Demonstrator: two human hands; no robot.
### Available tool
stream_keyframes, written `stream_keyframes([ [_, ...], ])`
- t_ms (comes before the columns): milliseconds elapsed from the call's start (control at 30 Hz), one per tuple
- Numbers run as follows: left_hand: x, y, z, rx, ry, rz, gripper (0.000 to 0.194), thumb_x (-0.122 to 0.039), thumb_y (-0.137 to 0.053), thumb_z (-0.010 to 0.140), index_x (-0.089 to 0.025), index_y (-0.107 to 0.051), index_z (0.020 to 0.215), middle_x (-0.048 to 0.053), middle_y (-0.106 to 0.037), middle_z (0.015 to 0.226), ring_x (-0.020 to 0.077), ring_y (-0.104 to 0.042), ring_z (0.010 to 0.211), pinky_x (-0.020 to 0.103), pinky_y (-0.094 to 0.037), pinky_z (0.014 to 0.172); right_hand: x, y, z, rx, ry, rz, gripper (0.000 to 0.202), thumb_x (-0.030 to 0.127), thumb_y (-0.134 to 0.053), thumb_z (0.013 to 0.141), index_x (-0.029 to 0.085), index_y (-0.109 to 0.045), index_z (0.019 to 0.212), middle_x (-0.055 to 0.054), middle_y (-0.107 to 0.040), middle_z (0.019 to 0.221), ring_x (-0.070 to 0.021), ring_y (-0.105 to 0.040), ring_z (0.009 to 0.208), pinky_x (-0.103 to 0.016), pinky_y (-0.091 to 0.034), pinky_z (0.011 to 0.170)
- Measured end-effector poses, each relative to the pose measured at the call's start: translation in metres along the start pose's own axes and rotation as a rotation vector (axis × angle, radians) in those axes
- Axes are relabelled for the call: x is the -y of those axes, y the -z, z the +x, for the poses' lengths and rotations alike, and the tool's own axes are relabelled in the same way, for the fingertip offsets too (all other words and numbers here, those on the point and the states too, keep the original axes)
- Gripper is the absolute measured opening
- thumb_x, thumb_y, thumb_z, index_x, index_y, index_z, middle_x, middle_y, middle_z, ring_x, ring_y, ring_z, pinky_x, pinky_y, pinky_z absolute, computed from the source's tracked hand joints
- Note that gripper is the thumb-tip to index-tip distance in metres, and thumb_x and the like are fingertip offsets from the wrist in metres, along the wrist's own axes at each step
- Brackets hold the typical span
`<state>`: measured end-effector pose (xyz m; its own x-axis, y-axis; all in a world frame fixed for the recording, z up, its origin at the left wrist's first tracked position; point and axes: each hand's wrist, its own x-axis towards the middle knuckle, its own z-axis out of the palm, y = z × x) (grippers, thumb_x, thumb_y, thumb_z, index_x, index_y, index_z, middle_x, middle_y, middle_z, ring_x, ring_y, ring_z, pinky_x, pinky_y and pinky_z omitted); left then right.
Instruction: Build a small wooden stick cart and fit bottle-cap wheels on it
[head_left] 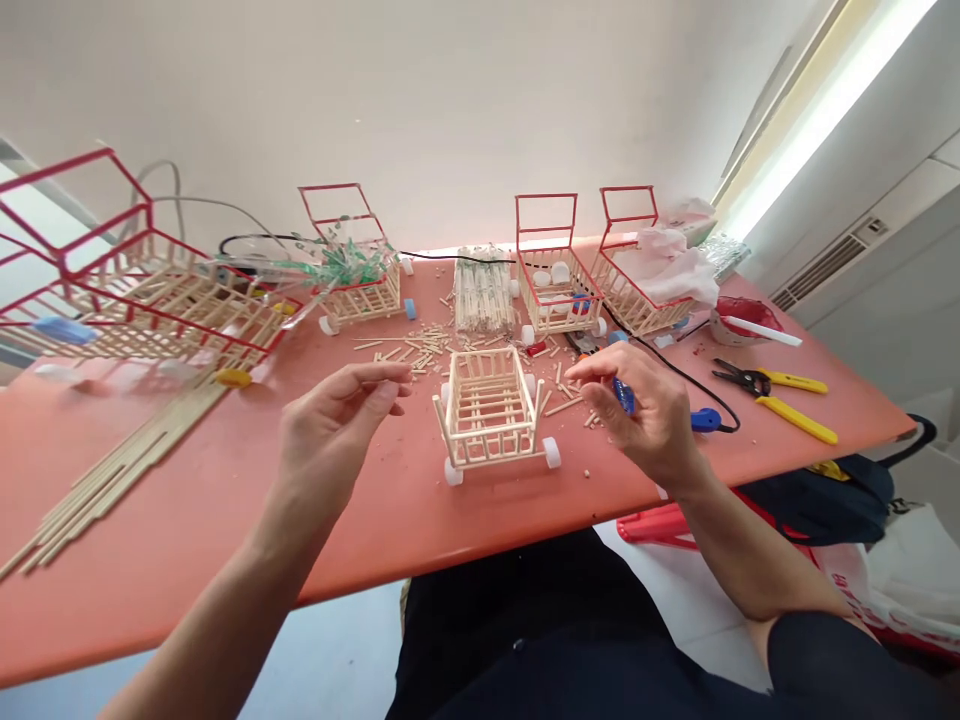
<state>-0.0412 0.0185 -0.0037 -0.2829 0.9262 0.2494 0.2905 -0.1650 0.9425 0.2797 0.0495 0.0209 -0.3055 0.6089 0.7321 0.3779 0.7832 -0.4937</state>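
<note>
A small cart (491, 410) made of pale wooden sticks stands on the orange table, with white wheels at its corners. My left hand (341, 420) hovers to its left, apart from it, fingers loosely stretched and nothing visible in them. On the other side my right hand (637, 410) is raised with curved fingers, thumb and fingertips apart, not touching the cart. Behind that hand lies a blue tool (705, 420) with a black cord, seemingly a glue gun; my fingers partly hide it.
Cut stick pieces (427, 350) are scattered behind the cart. Red-trimmed stick carts (555, 290) stand along the wall, near a stick bundle (484, 290). Yellow-handled pliers (795, 390) and a red bowl (742, 320) lie right. Long sticks (120, 470) lie left.
</note>
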Motion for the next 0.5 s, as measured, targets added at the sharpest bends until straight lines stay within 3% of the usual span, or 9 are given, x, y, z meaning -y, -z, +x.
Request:
stream_keyframes([
  [133, 0.016, -0.005, 0.040, 0.113, 0.042, 0.053, 0.040, -0.050, -0.090, 0.074, -0.027, -0.088, 0.107, 0.008, -0.086, 0.113, 0.0232, -0.076, 0.094, 0.034, -0.062, 0.079, -0.004, 0.005, 0.013, -0.053, -0.102, -0.040, 0.020, 0.039, -0.068, 0.115, 0.027, -0.082, 0.106, -0.003, -0.083, 0.094, -0.0199, -0.074, 0.080, -0.035, -0.057, 0.072],
  [233, 0.023, -0.013, 0.058, 0.180, 0.069, 0.034, 0.050, -0.051, -0.090, 0.069, -0.025, -0.088, 0.112, 0.009, -0.087, 0.112, 0.0229, -0.075, 0.091, 0.034, -0.060, 0.078, -0.004, 0.008, 0.020, -0.065, -0.125, -0.034, 0.023, 0.043, -0.069, 0.114, 0.027, -0.083, 0.104, -0.003, -0.082, 0.093, -0.0194, -0.073, 0.076, -0.036, -0.057, 0.072],
  [367, 0.028, -0.024, 0.058, 0.157, 0.072, -0.078, 0.045, -0.051, -0.089, 0.075, -0.023, -0.088, 0.110, 0.011, -0.087, 0.112, 0.0239, -0.076, 0.094, 0.035, -0.062, 0.080, -0.003, 0.005, 0.020, -0.058, -0.100, -0.029, 0.032, 0.053, -0.067, 0.113, 0.028, -0.084, 0.101, -0.003, -0.078, 0.084, -0.0196, -0.066, 0.068, -0.037, -0.054, 0.066],
  [500, 0.035, -0.024, 0.049, 0.064, 0.066, -0.095, 0.037, -0.054, -0.088, 0.080, -0.024, -0.086, 0.103, 0.008, -0.085, 0.103, 0.0215, -0.075, 0.089, 0.035, -0.064, 0.082, -0.011, -0.002, 0.016, -0.091, -0.105, -0.036, 0.028, 0.049, -0.069, 0.113, 0.029, -0.084, 0.100, -0.003, -0.078, 0.085, -0.0212, -0.070, 0.073, -0.038, -0.056, 0.070],
])
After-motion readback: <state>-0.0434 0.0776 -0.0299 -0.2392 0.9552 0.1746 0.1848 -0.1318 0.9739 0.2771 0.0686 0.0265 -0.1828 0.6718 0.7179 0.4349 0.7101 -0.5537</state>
